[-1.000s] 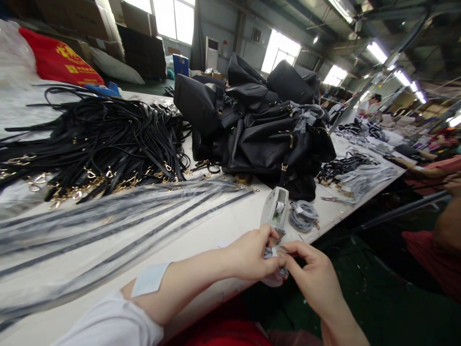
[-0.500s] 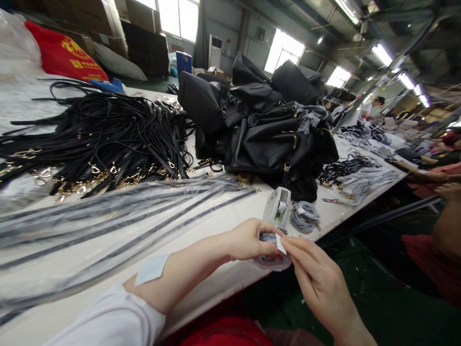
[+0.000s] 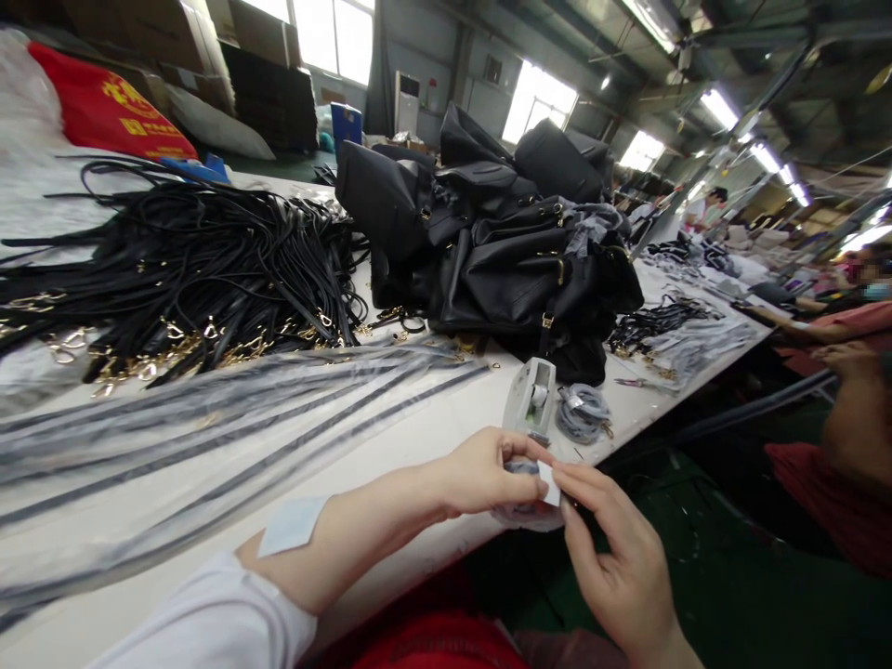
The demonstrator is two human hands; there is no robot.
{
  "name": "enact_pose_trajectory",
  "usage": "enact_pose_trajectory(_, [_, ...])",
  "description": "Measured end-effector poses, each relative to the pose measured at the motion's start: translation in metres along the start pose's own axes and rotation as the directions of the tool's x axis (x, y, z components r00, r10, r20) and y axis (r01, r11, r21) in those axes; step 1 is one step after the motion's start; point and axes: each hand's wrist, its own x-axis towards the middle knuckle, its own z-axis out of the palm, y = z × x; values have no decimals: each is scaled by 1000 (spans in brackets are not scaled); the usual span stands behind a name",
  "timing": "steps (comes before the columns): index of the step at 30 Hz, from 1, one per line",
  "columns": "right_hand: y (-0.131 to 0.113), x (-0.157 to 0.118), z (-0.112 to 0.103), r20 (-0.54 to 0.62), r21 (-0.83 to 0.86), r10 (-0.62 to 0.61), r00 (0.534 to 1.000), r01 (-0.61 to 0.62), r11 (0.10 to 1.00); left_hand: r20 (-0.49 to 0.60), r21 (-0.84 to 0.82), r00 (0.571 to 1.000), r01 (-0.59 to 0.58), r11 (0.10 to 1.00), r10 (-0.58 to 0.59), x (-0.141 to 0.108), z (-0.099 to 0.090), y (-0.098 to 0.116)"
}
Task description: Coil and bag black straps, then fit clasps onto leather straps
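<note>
A coiled strap in clear plastic wrap is gripped by my left hand, its fingers curled around the coil near the table edge. A white sticker lies against the coil beside my left thumb. My right hand pinches at the sticker's right edge with thumb and fingertips. Part of the coil is hidden behind both hands. Just beyond the hands stands a light grey tape dispenser, and to its right lies another wrapped coiled strap with a gold clasp. A pale blue patch sits on my left forearm.
Black bags are heaped at the table's middle. Black straps with gold clasps form a pile at left, with long plastic-wrapped straps in front. Scissors lie toward the right edge. A person's arm is at far right.
My right fingers have shifted slightly, with the thumb lower, along the sticker's edge. The sticker now lies flatter against the coil. The view has moved a little to the right.
</note>
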Motion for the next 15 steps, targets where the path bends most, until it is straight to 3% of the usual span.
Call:
enact_pose_trajectory(4, [9, -13, -3, -88, 34, 111, 990, -108, 994, 13, 55, 999, -51, 997, 51, -1, 0, 1])
enact_pose_trajectory(7, [25, -22, -4, -192, -4, 230, 954, -235, 972, -10, 77, 998, -56, 995, 57, -2, 0, 3])
enact_pose_trajectory(11, [60, -25, -7, -325, -29, 473, 819, -508, 861, -28, 88, 997, -74, 993, 77, -4, -1, 8])
enact_pose_trajectory(15, [103, -25, -16, -387, -21, 576, 720, -631, 775, -63, 108, 994, -85, 991, 92, -5, -2, 10])
